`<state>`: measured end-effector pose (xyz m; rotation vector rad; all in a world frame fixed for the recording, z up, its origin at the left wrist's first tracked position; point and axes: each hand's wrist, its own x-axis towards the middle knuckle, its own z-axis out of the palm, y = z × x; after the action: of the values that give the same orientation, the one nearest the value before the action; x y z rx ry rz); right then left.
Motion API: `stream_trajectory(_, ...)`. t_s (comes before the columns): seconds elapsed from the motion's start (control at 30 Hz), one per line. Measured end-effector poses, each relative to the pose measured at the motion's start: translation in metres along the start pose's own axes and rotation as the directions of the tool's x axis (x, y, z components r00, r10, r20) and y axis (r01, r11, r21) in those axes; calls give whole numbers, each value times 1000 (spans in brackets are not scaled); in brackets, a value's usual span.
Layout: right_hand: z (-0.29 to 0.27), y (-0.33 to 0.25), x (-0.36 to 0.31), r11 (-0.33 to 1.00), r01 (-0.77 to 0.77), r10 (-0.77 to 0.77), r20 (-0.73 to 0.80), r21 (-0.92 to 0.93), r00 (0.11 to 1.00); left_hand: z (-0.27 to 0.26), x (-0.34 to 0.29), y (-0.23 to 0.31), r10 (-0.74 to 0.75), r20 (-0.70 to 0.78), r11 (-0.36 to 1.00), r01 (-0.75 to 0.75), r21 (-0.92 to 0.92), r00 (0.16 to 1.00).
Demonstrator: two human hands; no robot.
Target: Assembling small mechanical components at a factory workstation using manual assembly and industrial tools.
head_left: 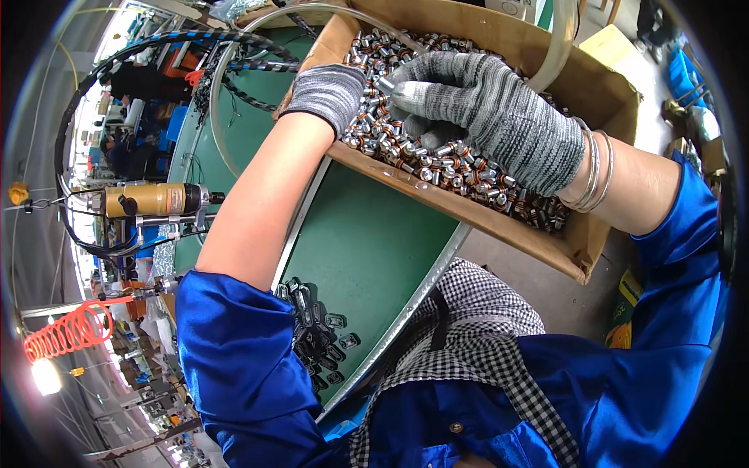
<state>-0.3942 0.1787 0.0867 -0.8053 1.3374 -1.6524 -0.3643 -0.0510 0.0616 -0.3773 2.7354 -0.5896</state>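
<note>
Open brown cardboard box [593, 90] on green bench, upper right

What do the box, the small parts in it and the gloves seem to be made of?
Box: likely corrugated cardboard, matt brown, with raw cut edges.
Small parts: apparently metal, shiny silver with glints; some show copper-coloured bands.
Gloves on the left hand and right hand: knitted fabric, mottled grey, with visible ribbing; the fingertips look paler, perhaps coated.

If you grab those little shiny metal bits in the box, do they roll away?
Probably: the small metal parts look rounded and lie loose in the cardboard box. They seem stiff, likely heavy for their size. The right hand wears a knit glove, which likely helps grip.
</note>
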Motion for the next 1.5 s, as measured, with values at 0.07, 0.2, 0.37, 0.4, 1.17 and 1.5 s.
stream_trajectory(0.07,-3,-1,-1,1000,4,-5,31,30,1000,-5,-2,4,19,9,1000,-19,-11,1000)
stream_trajectory(0.2,-5,0,-2,1000,17,-18,28,13,999,-10,-5,9,39,8,999,-39,-20,999)
stream_trajectory(0.37,-6,0,-2,998,59,-60,45,35,997,-11,-7,8,47,14,999,-46,-23,999)
stream_trajectory(0.4,-5,0,1,997,57,-59,52,41,997,-10,-8,6,43,20,999,-42,-19,999)
stream_trajectory(1.17,-5,-12,-2,995,56,-63,-93,-77,994,-21,-13,5,174,-45,981,-169,99,984)
stream_trajectory(1.5,-2,-16,-3,995,81,-84,-51,-66,995,-8,-11,-5,238,-136,968,-224,111,962)
